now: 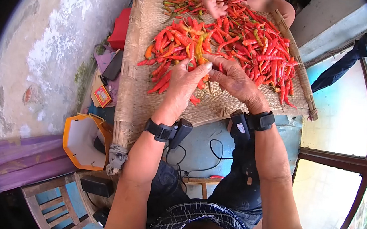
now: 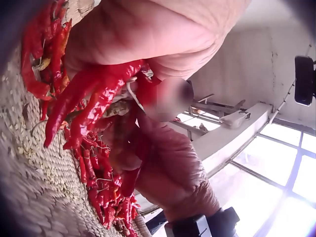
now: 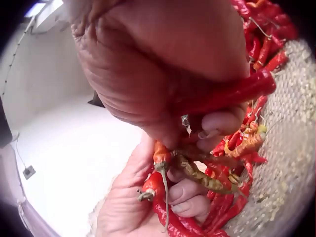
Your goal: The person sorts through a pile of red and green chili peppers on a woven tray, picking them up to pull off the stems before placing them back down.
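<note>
Head view shows a big woven tray (image 1: 142, 99) under a heap of red chillies (image 1: 270, 58), with the left hand (image 1: 185, 81) gripping several chillies (image 2: 94, 106) above it and the right hand (image 1: 241, 82), just beside, grasping what seems a single red chilli (image 3: 232, 96), partly hidden in its grip.

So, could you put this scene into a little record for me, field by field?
Left hand: holds several red peppers
Right hand: holds a red pepper
Surface: woven tray
On it: heaped peppers, mostly red, some orange, yellow or greenish
Wrists: black band on each
Across the tray: another person's hand
</note>
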Demonstrator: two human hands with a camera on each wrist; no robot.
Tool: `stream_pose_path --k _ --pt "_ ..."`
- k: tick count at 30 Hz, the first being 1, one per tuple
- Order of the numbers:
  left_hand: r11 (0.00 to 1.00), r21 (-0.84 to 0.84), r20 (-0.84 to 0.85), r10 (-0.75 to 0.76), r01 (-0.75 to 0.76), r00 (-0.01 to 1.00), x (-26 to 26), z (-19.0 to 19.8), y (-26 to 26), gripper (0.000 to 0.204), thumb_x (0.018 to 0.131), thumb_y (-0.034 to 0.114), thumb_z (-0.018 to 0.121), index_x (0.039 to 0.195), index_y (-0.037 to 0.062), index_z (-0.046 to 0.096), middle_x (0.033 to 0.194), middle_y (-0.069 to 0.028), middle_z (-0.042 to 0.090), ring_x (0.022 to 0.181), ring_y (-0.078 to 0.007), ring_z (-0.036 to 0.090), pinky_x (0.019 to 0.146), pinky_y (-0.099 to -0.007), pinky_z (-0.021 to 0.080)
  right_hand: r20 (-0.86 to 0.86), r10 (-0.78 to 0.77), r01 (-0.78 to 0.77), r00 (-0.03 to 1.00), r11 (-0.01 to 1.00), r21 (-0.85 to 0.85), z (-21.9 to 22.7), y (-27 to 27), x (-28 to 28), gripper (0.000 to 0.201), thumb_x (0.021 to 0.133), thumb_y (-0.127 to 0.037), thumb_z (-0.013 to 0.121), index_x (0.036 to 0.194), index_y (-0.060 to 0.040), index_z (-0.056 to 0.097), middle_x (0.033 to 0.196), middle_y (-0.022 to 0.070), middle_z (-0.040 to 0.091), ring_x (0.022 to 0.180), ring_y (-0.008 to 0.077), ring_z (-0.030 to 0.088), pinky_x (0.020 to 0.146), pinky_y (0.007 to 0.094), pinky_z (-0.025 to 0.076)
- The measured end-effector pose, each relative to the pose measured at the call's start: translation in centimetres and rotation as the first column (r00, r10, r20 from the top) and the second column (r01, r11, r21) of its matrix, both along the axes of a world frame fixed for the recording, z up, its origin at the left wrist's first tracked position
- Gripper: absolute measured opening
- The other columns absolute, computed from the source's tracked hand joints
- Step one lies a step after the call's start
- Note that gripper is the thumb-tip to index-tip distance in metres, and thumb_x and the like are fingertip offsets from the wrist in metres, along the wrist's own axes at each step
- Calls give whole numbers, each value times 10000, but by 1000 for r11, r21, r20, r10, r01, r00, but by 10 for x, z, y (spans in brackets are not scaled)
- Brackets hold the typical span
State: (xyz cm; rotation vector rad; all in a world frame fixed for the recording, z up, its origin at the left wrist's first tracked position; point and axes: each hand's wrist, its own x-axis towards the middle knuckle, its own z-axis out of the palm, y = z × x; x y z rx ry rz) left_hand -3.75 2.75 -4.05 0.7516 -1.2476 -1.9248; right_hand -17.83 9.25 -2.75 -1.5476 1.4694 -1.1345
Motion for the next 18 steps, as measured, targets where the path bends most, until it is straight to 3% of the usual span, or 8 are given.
stream_pose_path --k 6,7,8,9,12,14,16,18 --pt "1000 22 -2 22 -22 1000 6 12 -4 225 822 172 600 979 10 603 820 9 597 662 -41 514 562 -206 404 160 -215 197 963 973 117 -7 6 -5 456 932 -363 489 1232 -20 512 848 49 603 678 105 537 518 242 430" --pt "1000 8 -10 20 -20 1000 6 12 -4 228 820 175 604 979 13 601 810 13 595 655 -39 513 556 -206 404 -269 -314 331 910 944 17 -14 5 -13 447 936 -381 473 1166 -4 547 775 55 594 642 124 535 513 273 424" --pt "1000 -8 -18 19 -19 1000 6 12 -5 230 817 178 609 980 15 599 801 16 594 648 -37 511 550 -206 403 -634 -390 403 668 906 -132 -21 4 -19 458 940 -398 457 1100 12 583 701 61 584 606 143 532 509 303 418" --pt "1000 -9 -18 20 -20 1000 6 12 -5 230 817 178 609 980 15 599 801 16 594 648 -37 511 550 -206 403 -621 -473 458 625 866 -200 -12 7 -16 496 928 -415 455 843 39 637 672 233 574 588 404 566 538 399 458" --pt "999 43 49 -18 16 999 6 9 -6 222 815 187 612 967 26 595 796 12 595 644 -35 509 545 -205 401 -314 -584 578 749 807 -121 -16 2 -39 500 946 -423 432 908 26 649 550 31 482 537 139 461 520 305 378" --pt "997 -13 107 -79 81 991 5 6 -6 215 812 194 615 955 34 591 792 7 597 639 -34 508 540 -206 402 -6 -646 645 763 762 -61 -6 5 -52 530 955 -444 392 901 5 668 596 -2 502 555 86 450 540 266 385" --pt "995 -37 88 -89 92 992 5 1 -7 215 808 208 623 936 38 588 774 5 591 607 -35 491 524 -208 394 55 -744 743 666 655 -137 -4 8 -70 457 933 -406 465 997 12 637 628 22 532 585 126 478 571 285 408" --pt "993 -86 104 -67 76 992 4 1 -7 235 807 221 627 947 36 590 745 14 580 584 -36 477 514 -210 387 -382 -888 682 254 445 -580 0 14 -82 394 867 -312 588 1097 8 559 758 131 583 750 269 552 695 363 440"
